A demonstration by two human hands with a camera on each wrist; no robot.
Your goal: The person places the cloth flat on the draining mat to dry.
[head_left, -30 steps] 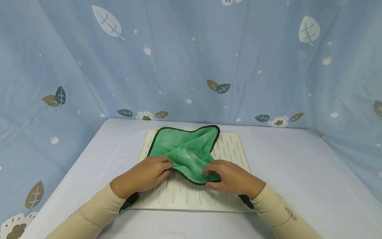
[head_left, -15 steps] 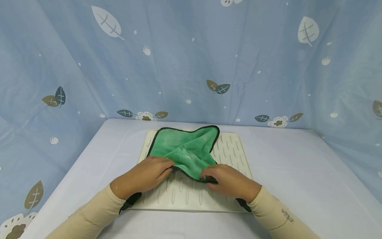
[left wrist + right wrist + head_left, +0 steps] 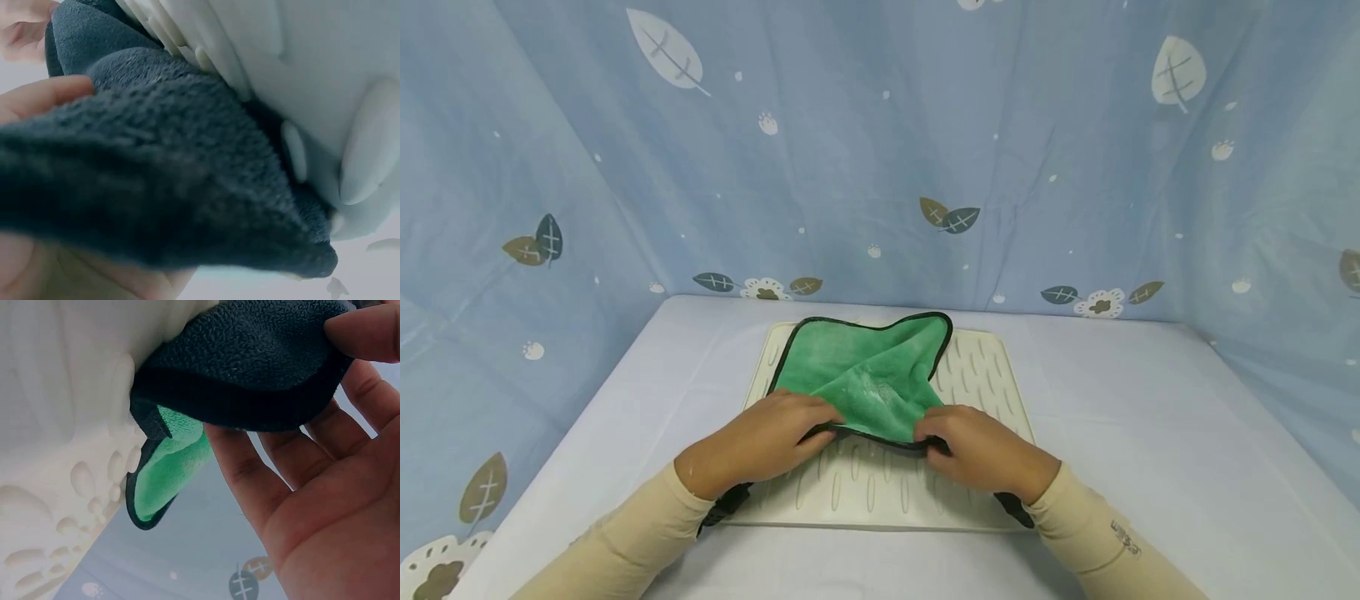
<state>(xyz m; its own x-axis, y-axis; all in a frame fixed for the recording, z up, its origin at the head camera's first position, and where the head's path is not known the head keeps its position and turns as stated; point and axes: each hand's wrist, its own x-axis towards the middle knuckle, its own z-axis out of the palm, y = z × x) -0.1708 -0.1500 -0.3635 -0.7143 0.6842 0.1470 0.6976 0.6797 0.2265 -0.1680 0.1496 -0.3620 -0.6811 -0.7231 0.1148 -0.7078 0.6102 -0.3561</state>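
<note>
A green cloth (image 3: 865, 367) with black edging lies rumpled over a cream ridged mat (image 3: 865, 504), a whitish smear on its middle. My left hand (image 3: 760, 437) pinches its near left edge, and my right hand (image 3: 988, 450) pinches the near right corner. The near edge between them is raised off the mat. In the left wrist view the cloth's dark fuzzy underside (image 3: 169, 137) faces the camera, with the thumb against it. The right wrist view has the thumb (image 3: 365, 331) on the dark side of the cloth (image 3: 250, 356) and the fingers behind it.
The mat lies on a white-covered table (image 3: 1120, 417). Blue curtains (image 3: 865, 150) with leaf and flower prints enclose the back and both sides. Dark wrist straps (image 3: 726, 504) sit below both hands.
My right hand shifted slightly left, then a little back right, taking hold of the near right corner. The near edge is now lifted and pulled straighter. The left hand hardly moved.
</note>
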